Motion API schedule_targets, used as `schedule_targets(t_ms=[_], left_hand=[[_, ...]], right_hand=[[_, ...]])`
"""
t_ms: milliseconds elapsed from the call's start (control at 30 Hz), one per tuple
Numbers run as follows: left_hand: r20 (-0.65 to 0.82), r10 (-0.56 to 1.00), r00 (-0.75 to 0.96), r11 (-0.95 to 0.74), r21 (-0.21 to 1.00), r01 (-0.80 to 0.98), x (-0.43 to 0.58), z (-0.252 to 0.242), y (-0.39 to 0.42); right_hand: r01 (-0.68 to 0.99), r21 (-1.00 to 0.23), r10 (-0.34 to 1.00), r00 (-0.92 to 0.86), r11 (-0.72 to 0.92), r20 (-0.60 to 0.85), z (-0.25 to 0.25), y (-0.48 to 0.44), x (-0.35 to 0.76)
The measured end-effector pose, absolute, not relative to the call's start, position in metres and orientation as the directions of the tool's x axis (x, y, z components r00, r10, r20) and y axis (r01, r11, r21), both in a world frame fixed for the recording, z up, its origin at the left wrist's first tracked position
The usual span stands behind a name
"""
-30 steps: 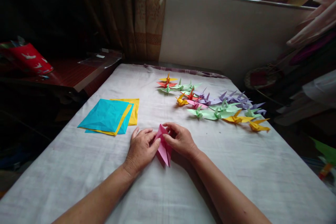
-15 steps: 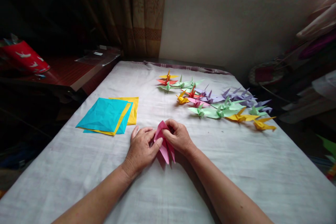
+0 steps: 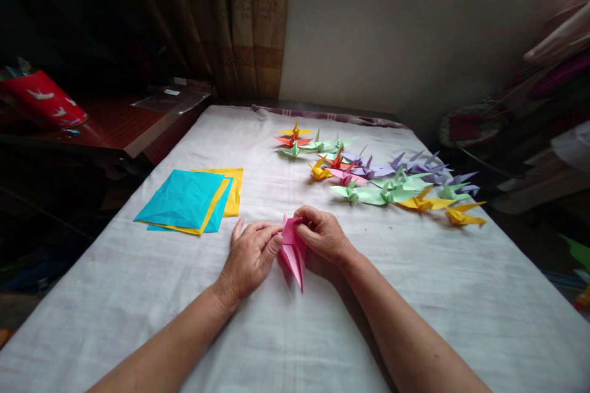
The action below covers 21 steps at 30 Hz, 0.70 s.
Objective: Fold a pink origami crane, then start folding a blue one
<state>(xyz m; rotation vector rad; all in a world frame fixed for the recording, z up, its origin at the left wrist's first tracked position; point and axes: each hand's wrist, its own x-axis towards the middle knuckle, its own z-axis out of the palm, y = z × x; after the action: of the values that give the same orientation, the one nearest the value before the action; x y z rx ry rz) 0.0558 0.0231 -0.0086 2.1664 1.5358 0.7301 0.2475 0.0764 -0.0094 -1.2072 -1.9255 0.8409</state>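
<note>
A pink folded origami paper (image 3: 293, 250) stands between my hands near the middle of the cloth-covered table, its long point toward me. My right hand (image 3: 322, 233) pinches its upper right edge between thumb and fingers. On the other side my left hand (image 3: 252, 255) is closed against the paper's left edge, thumb and fingertips at it. To the left lies a stack of blue and yellow paper sheets (image 3: 182, 199). Finished paper cranes in several colours, such as a yellow crane (image 3: 423, 201) and a green crane (image 3: 353, 192), spread out beyond my right hand.
A white cloth (image 3: 258, 344) covers the table. Left of it, a red container with white bird shapes (image 3: 43, 98) and a clear plastic bag (image 3: 173, 97) rest on a dark red side table (image 3: 120, 135). A curtain (image 3: 253, 24) and pale wall stand behind.
The pink paper has turned and opened, showing a broad folded face where two narrow points stood apart. My right hand has shifted slightly right, and the left thumb has drawn back to the edge.
</note>
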Motion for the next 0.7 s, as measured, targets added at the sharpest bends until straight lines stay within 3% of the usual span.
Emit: schedule_targets(t_ms=[100,233,400,533,700], left_hand=[[0.188,0.951,0.244,-0.308,0.593,0.744,0.056,-0.01,0.025],[0.212,0.953,0.217,-0.3,0.57,0.765,0.059,-0.011,0.025],[0.201,0.959,0.202,-0.282,0.578,0.765,0.062,-0.011,0.025],[0.2,0.963,0.181,-0.266,0.585,0.767,0.063,-0.009,0.023],[0.26,0.937,0.232,-0.337,0.511,0.791,0.063,-0.011,0.02]], right_hand=[[0.512,-0.761,0.909,-0.333,0.399,0.252,-0.01,0.078,0.25],[0.456,-0.794,0.902,-0.35,0.401,0.255,-0.014,0.081,0.251],[0.454,-0.856,0.956,-0.257,0.249,0.142,-0.02,0.083,0.244],[0.598,-0.764,0.97,-0.163,0.244,0.182,-0.021,0.082,0.236],[0.694,-0.648,0.949,-0.197,0.313,0.248,-0.022,0.081,0.236]])
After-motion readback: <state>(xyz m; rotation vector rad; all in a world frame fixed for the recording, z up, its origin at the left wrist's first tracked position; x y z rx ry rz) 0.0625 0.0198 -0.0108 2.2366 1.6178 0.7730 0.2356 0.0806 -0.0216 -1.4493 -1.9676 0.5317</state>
